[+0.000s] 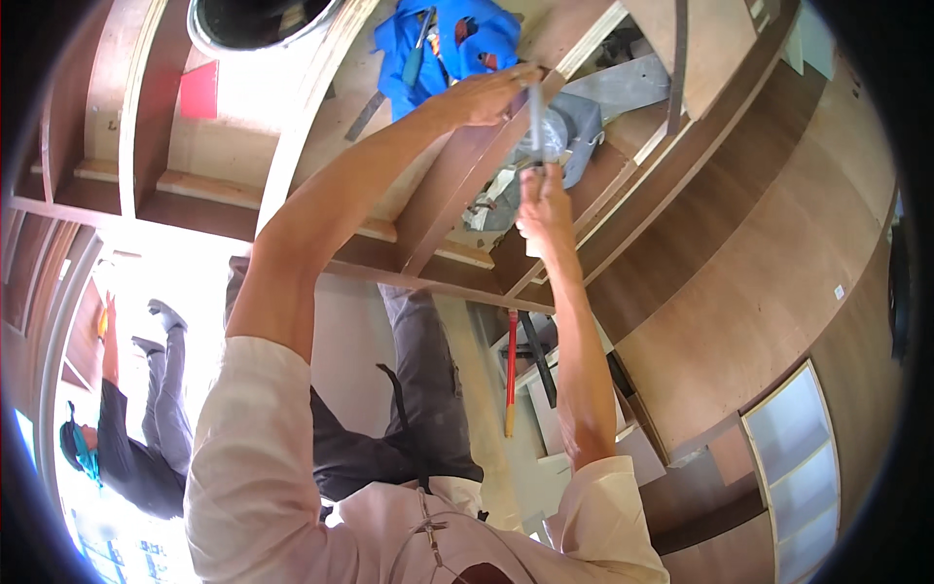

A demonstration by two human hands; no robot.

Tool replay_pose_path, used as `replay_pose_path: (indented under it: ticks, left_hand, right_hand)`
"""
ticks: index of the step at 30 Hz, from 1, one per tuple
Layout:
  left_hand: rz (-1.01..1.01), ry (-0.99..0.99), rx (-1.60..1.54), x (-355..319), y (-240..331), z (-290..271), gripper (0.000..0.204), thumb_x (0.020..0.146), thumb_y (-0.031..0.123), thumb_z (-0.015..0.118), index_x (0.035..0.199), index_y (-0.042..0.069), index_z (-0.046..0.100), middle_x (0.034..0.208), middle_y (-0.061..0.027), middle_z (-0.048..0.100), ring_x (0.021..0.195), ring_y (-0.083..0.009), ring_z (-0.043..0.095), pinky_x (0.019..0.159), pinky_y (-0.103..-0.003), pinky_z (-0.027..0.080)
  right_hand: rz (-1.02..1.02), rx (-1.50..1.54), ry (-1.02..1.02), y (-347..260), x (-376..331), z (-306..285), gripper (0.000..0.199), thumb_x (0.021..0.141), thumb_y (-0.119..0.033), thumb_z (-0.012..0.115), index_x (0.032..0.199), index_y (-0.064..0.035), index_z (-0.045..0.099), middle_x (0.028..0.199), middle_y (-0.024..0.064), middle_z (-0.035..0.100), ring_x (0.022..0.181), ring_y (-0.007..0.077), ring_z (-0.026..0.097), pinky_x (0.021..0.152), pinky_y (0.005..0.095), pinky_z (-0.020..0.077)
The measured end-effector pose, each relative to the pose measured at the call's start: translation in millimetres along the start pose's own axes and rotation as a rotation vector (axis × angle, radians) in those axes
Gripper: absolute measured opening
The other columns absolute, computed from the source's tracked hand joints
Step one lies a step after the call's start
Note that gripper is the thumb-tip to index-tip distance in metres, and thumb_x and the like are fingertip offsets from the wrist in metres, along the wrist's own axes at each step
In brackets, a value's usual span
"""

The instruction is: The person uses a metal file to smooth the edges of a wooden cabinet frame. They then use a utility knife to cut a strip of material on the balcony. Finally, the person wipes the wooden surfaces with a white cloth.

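Observation:
Both my arms reach up to a brown wooden frame with upright dividers. My left hand is at the top edge of a brown divider board, its fingers closed together. Whatever they pinch is too small to make out. Below and to the right, my right hand is wrapped round a tool with a blurred grey shaft; its exact kind does not show. The shaft points up toward my left fingertips. Behind it, clear plastic and a grey piece lie in a compartment.
A blue cloth bag with a screwdriver lies beyond my left hand. A round dark-mouthed container and a red piece are farther left. A red-handled tool is below the frame. Another person works at far left.

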State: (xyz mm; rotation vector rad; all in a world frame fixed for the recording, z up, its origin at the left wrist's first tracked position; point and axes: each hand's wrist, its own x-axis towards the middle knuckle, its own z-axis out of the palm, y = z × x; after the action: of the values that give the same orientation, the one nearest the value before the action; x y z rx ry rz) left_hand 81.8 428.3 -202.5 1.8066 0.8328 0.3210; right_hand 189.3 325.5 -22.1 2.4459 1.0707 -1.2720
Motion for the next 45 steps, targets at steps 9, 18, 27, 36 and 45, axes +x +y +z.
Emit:
replay_pose_path:
  ticks: [9, 18, 27, 36, 45]
  left_hand:
    - [0.094, 0.142, -0.006, -24, 3, 5, 0.073, 0.084, 0.0, 0.067, 0.151, -0.001, 0.038, 0.16, -0.0197, 0.037, 0.146, -0.0316, 0.041, 0.122, -0.039, 0.035]
    - [-0.192, -0.191, 0.045, -51, 17, 2, 0.089, 0.078, -0.007, 0.067, 0.157, 0.014, 0.032, 0.16, -0.0184, 0.037, 0.142, -0.0369, 0.044, 0.115, -0.04, 0.044]
    - [-0.092, -0.224, 0.202, -60, 27, -7, 0.074, 0.079, -0.011, 0.06, 0.149, 0.004, 0.043, 0.156, -0.0167, 0.042, 0.14, -0.0318, 0.048, 0.114, -0.038, 0.045]
    - [0.031, -0.189, 0.187, -84, 11, 15, 0.081, 0.072, -0.002, 0.076, 0.146, 0.002, 0.046, 0.15, -0.0179, 0.048, 0.14, -0.0329, 0.047, 0.117, -0.037, 0.042]
    - [-0.031, -0.2, 0.087, -112, 10, 29, 0.08, 0.071, 0.0, 0.078, 0.144, 0.002, 0.047, 0.15, -0.0161, 0.047, 0.14, -0.0326, 0.046, 0.118, -0.038, 0.041]
  right_hand:
    - [-0.011, -0.24, 0.092, -4, -12, 12, 0.034, 0.106, -0.029, 0.05, 0.124, -0.0013, 0.044, 0.075, 0.0255, 0.067, 0.067, 0.0418, 0.069, 0.059, 0.0505, 0.0537]
    - [-0.129, -0.158, -0.005, 15, -33, 36, 0.037, 0.106, -0.028, 0.049, 0.127, 0.0005, 0.037, 0.08, 0.0339, 0.065, 0.075, 0.0531, 0.065, 0.063, 0.0587, 0.0503]
    - [-0.18, -0.128, -0.036, 31, -43, 55, 0.033, 0.106, -0.027, 0.05, 0.123, -0.0009, 0.039, 0.079, 0.0288, 0.066, 0.076, 0.0496, 0.067, 0.061, 0.0559, 0.0496]
    - [-0.142, -0.048, 0.059, 43, -72, 83, 0.033, 0.106, -0.033, 0.05, 0.124, -0.0071, 0.039, 0.079, 0.0283, 0.066, 0.07, 0.0472, 0.067, 0.054, 0.0523, 0.0499]
    - [-0.237, -0.008, 0.074, 54, -82, 105, 0.032, 0.105, -0.025, 0.051, 0.119, 0.0016, 0.04, 0.079, 0.0337, 0.064, 0.078, 0.0537, 0.064, 0.064, 0.0608, 0.0473]
